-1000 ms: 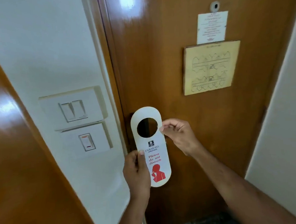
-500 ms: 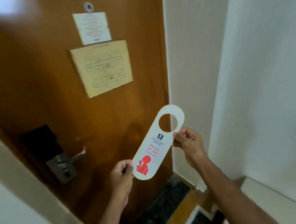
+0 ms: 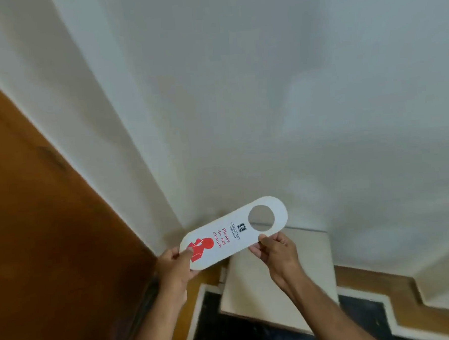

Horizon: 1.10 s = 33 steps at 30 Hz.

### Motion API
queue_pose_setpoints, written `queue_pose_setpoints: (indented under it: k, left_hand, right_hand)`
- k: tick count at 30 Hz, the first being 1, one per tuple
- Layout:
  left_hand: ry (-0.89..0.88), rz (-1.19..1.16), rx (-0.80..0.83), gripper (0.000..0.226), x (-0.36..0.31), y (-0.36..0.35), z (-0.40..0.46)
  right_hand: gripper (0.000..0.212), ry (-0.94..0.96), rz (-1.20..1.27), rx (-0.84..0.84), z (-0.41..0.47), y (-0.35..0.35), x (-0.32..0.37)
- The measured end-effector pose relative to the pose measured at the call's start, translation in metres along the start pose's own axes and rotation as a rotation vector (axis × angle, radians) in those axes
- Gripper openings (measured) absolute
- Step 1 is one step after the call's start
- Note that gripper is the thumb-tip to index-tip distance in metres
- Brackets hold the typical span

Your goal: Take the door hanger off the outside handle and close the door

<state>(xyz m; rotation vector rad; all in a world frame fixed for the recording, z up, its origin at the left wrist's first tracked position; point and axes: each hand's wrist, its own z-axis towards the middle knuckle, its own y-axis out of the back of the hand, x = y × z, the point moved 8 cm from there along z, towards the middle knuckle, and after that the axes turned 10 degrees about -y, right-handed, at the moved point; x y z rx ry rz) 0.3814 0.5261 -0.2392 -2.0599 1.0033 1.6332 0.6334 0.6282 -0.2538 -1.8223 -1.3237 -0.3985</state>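
white door hanger (image 3: 235, 235), lying sideways in view so its print runs rotated: red words "please do not disturb" in three lines near the middle. next to that, toward the round hole, a small dark square logo with a line of thin grey capitals that looks like "president"; first letters unclear. smaller dark line under it too tiny to read. red figure graphic at the other end, no lettering. nothing else readable anywhere.
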Motion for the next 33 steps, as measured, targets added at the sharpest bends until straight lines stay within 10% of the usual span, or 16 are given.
queue_pose_setpoints:
  k: [17,33]
  left_hand:
    - [0.054,0.622,0.214,0.040,0.315,-0.207,0.085]
    - [-0.177,1.137,0.677,0.062,0.340,-0.236,0.075]
  right_hand:
    - [0.011,-0.470,0.260,-0.628,0.171,0.295,-0.214]
    - [0.017,-0.556,0.017,-0.700,0.196,0.328,-0.243]
